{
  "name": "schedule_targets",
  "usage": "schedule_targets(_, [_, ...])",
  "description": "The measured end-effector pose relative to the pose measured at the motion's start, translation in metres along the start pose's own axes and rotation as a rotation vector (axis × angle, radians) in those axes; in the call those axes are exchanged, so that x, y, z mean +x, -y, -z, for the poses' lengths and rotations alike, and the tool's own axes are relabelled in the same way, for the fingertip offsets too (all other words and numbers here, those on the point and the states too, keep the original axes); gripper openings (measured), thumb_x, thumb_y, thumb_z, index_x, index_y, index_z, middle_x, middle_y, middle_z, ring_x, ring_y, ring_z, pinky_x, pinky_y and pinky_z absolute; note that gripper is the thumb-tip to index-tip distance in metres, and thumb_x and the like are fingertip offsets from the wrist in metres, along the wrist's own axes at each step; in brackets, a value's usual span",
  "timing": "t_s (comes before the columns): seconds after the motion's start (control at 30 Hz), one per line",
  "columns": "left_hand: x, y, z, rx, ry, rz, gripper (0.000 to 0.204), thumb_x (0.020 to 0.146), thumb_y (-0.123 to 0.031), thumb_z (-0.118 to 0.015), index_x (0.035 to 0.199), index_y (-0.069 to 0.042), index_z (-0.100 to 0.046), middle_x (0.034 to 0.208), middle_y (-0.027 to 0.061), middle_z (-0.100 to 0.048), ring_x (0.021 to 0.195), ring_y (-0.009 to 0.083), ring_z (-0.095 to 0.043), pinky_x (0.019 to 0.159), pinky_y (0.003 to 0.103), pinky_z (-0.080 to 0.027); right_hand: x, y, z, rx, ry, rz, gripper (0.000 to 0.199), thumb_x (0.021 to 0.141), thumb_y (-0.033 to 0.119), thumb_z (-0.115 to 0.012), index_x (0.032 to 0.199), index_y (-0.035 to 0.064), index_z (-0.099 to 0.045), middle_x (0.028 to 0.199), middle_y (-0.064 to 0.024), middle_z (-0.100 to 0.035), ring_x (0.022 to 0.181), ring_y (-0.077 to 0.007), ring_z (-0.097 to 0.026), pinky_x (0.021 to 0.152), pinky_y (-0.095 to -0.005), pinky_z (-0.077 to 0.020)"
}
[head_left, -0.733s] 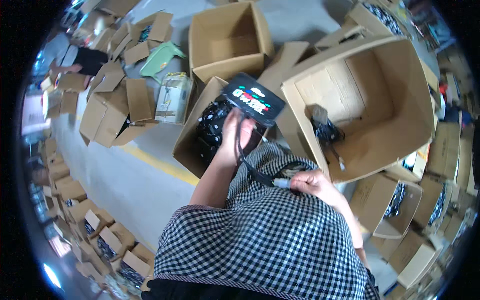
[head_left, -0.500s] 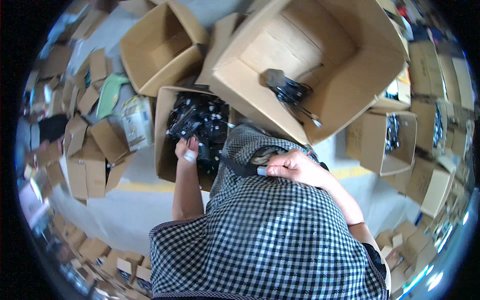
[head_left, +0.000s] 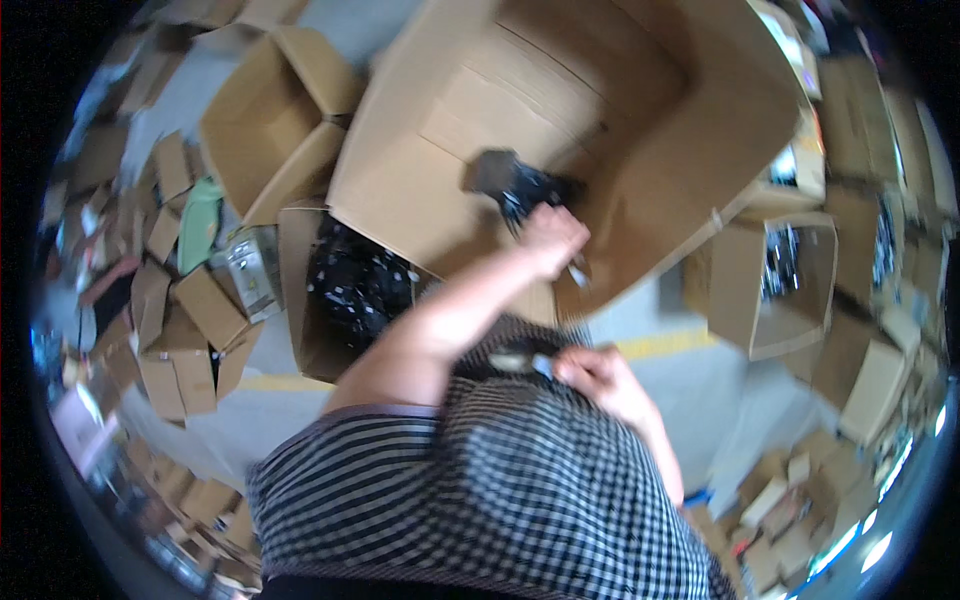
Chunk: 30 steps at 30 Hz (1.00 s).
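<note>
My left hand (head_left: 553,241) reaches into the large cardboard box (head_left: 440,190), over a heap of black corded adapters (head_left: 520,190). Motion smears its fingers, and I cannot tell whether they grip a cord. A pale cable end (head_left: 578,274) shows just below that hand. Against the checked apron, my right hand (head_left: 603,382) pinches a small whitish piece (head_left: 543,365) between thumb and fingers; its kind is unclear. To the left, a smaller box (head_left: 298,300) holds many black adapters with pale labels (head_left: 365,285), partly behind my left forearm.
An open carton (head_left: 255,130) stands at the far left, near a green plastic piece (head_left: 200,225) and a flapped carton (head_left: 180,350). On the right, another box (head_left: 735,290) contains dark packed items. A yellow floor line (head_left: 665,345) runs past the boxes.
My left hand has left the smaller box of adapters and swung right into the large box. My right hand stays at the apron with the whitish piece. The view has shifted slightly.
</note>
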<state>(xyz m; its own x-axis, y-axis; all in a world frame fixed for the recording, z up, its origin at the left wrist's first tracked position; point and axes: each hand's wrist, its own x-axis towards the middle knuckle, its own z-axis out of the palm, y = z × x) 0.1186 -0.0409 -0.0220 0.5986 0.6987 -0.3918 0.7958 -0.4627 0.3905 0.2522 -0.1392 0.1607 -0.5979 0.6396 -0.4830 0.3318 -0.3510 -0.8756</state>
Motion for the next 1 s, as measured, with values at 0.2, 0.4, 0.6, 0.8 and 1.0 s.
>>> schedule_targets(0.2, [0.062,-0.031,-0.078,0.109,0.490,-0.156,0.018,0.077,-0.021,-0.059,0.089,-0.017,-0.071,0.104,0.0046,-0.066,0.107,0.0193,-0.056,0.102,0.041,-0.028,-0.025,-0.025,0.038,0.251,-0.193,-0.271,0.013,0.087,0.009,-0.058,0.081,-0.0027,-0.060,0.069,-0.0012,-0.056,0.065,-0.0091,-0.048,0.061,-0.0249,-0.0401])
schedule_targets(0.4, [-0.001,0.022,-0.031,-0.632,0.041,0.043,0.020,0.084,-0.028,-0.058,0.097,-0.015,-0.064,0.093,0.0059,-0.067,0.090,0.0232,-0.062,0.075,0.036,-0.048,-0.001,-0.034,0.057,0.449,-0.448,-0.101,0.022,0.087,0.022,-0.062,0.075,0.0034,-0.058,0.054,0.0051,-0.043,0.048,-0.0033,-0.032,0.044,-0.0208,-0.0228])
schedule_targets(0.6, [-0.092,0.002,0.016,-1.386,-0.542,-0.006,0.023,0.081,-0.020,-0.069,0.096,-0.005,-0.061,0.091,0.0035,-0.065,0.086,0.0113,-0.060,0.076,0.027,-0.047,0.039,-0.020,0.031,0.386,-0.400,-0.077,0.024,0.091,0.021,-0.056,0.074,0.0049,-0.056,0.050,0.0055,-0.039,0.043,-0.0021,-0.029,0.039,-0.0204,-0.0192])
schedule_targets(0.8, [-0.176,-0.018,0.056,-1.338,-0.544,-0.004,0.024,0.079,-0.019,-0.071,0.095,-0.003,-0.063,0.088,0.0056,-0.067,0.080,0.0130,-0.062,0.071,0.027,-0.048,0.047,0.004,-0.007,0.307,-0.217,-0.155,0.024,0.091,0.019,-0.054,0.072,0.0051,-0.054,0.052,0.0055,-0.041,0.042,-0.0024,-0.031,0.039,-0.0196,-0.0208])
schedule_targets(1.0, [-0.208,-0.023,0.058,-1.119,-0.507,-0.172,0.027,0.077,-0.020,-0.073,0.096,-0.003,-0.064,0.090,0.0062,-0.067,0.081,0.0137,-0.062,0.070,0.028,-0.048,0.034,0.022,-0.025,0.514,-0.030,-0.339,0.020,0.088,0.020,-0.058,0.077,0.0024,-0.060,0.048,0.0052,-0.040,0.040,-0.0033,-0.027,0.037,-0.0209,-0.0188])
